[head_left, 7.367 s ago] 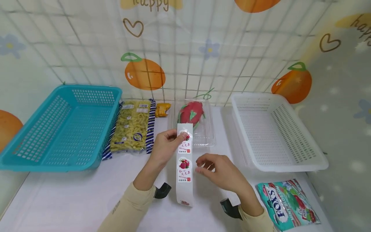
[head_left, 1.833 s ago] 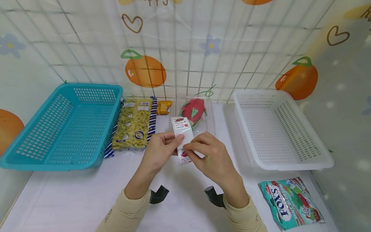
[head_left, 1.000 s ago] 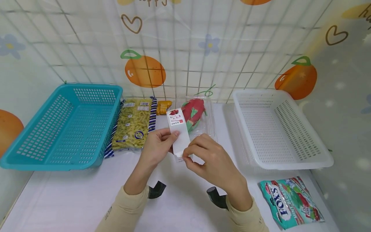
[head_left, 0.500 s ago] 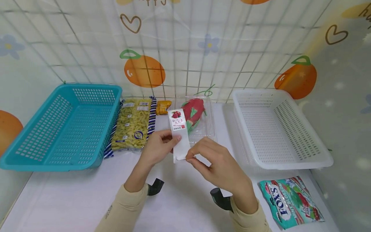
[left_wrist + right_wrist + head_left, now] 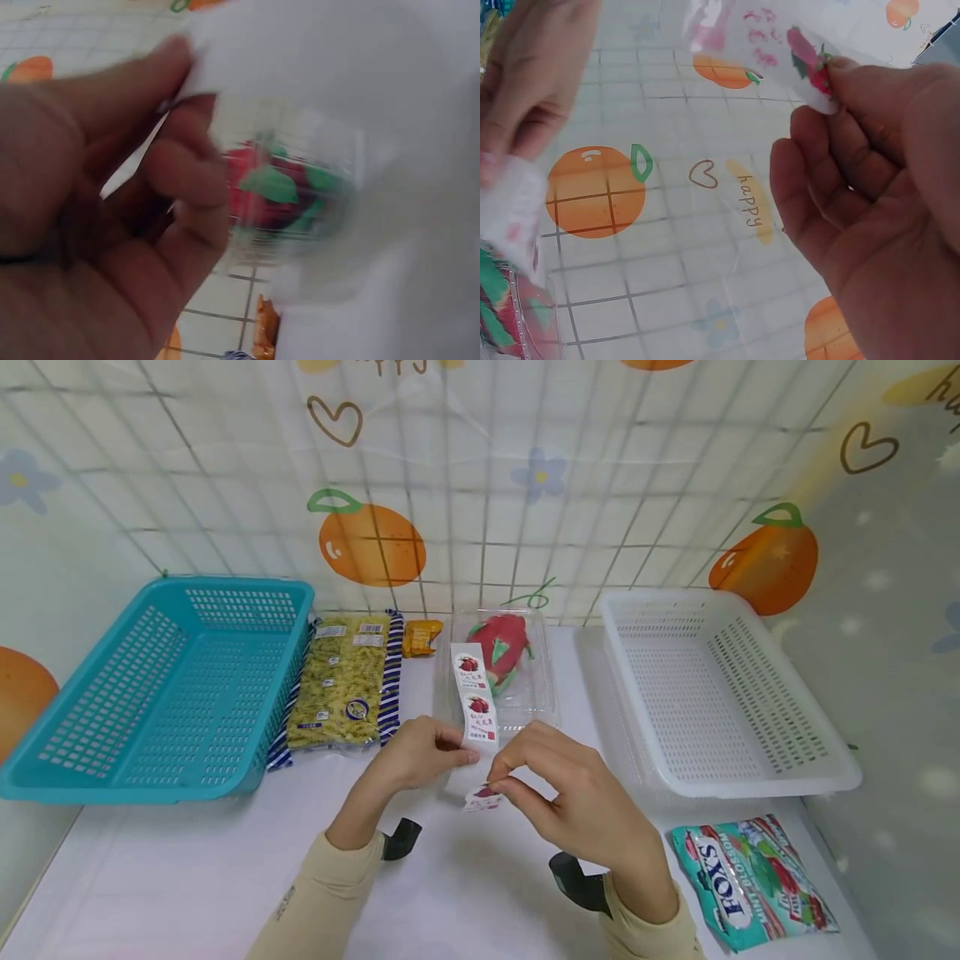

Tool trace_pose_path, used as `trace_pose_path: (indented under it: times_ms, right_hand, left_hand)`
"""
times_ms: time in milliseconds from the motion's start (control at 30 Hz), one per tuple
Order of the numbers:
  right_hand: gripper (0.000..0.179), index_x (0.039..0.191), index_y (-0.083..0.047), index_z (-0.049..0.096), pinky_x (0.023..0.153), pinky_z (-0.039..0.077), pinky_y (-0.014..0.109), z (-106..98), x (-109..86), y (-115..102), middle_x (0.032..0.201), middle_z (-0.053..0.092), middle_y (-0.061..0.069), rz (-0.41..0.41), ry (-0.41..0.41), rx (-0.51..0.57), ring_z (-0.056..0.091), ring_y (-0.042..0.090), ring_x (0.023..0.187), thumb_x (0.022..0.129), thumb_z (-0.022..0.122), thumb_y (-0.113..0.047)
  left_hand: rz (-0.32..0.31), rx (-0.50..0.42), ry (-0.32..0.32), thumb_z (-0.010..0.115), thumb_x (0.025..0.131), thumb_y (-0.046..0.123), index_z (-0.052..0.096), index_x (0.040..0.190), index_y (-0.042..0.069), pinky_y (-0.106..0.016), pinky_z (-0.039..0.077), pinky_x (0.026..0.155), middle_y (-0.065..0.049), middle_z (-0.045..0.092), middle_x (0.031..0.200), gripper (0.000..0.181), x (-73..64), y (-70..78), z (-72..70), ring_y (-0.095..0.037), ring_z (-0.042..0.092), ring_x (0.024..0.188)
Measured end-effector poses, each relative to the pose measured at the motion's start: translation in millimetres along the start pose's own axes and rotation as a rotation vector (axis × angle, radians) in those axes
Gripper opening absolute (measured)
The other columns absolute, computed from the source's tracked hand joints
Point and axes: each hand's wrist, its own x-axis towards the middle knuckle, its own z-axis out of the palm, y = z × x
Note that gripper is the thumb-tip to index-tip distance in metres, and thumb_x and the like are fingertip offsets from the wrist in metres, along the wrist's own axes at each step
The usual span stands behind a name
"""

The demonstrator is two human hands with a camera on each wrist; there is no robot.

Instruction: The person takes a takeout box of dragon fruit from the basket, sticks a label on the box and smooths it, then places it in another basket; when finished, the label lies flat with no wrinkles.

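My left hand (image 5: 423,752) pinches a strip of stickers (image 5: 480,727) between thumb and fingers. Printed dragon fruit labels show on the strip above the thumb, with a blank stretch of backing by the thumb. My right hand (image 5: 558,785) pinches one sticker (image 5: 780,45) by its edge; in the right wrist view it hangs apart from the strip. Behind the strip, a red and green dragon fruit (image 5: 506,643) lies in a clear plastic box (image 5: 536,697), partly covered by the strip. The left wrist view is blurred, with white paper (image 5: 315,52) at the fingertips.
A teal basket (image 5: 180,789) stands at the left, beside a bag of yellow spiral pasta (image 5: 341,685) and a small orange packet (image 5: 422,637). At the right are a white basket (image 5: 750,787) and a teal candy bag (image 5: 753,885). A patterned curtain over a grid rises behind.
One sticker has come off the backing into my right fingers. The strip has tipped so two labels show above my left thumb. My left hand has lowered slightly; the right has shifted slightly right.
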Motion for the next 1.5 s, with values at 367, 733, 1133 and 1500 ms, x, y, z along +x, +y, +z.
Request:
trace_pose_path:
  times_ms: [367,733,1133,1500]
  right_hand:
    - [0.017,0.094,-0.014,0.067,0.082,0.049,0.018,1.4,2.2,4.0,0.090,0.067,-0.006,-0.044,0.033,-0.008,0.061,0.007,0.087,0.104,0.060,-0.026]
    - [0.006,0.093,-0.014,0.069,0.079,0.050,0.016,0.3,4.2,3.2,0.088,0.068,-0.007,0.012,0.037,-0.016,0.062,0.006,0.089,0.098,0.069,-0.017]
    - [0.012,0.093,-0.013,0.070,0.078,0.051,0.014,0.9,3.7,6.8,0.087,0.069,-0.006,0.077,0.069,-0.046,0.063,0.006,0.087,0.089,0.077,-0.005]
    - [0.014,0.093,-0.013,0.071,0.074,0.051,0.015,2.6,2.7,10.0,0.085,0.069,-0.006,0.084,0.077,-0.077,0.062,0.005,0.085,0.087,0.078,-0.002]
  left_hand:
    - [0.193,0.232,-0.295,0.076,0.088,0.009,0.077,0.074,0.013,-0.021,0.039,0.056,0.009,0.058,0.064,0.014,9.3,-20.2,14.2,-0.006,0.047,0.060]
    - [0.181,0.430,-0.471,0.088,0.080,0.022,0.059,0.064,0.015,-0.022,0.035,0.053,0.009,0.051,0.060,0.034,-2.4,-11.0,24.0,-0.007,0.045,0.058]
    - [0.221,0.326,-0.395,0.089,0.078,0.025,0.069,0.077,0.016,-0.024,0.036,0.056,0.007,0.052,0.064,0.022,4.2,-14.4,21.0,-0.008,0.046,0.062]
    - [0.374,0.182,-0.295,0.087,0.083,0.027,0.072,0.105,0.014,-0.029,0.053,0.074,-0.003,0.063,0.086,0.030,-13.5,-3.4,-3.7,-0.014,0.056,0.083]
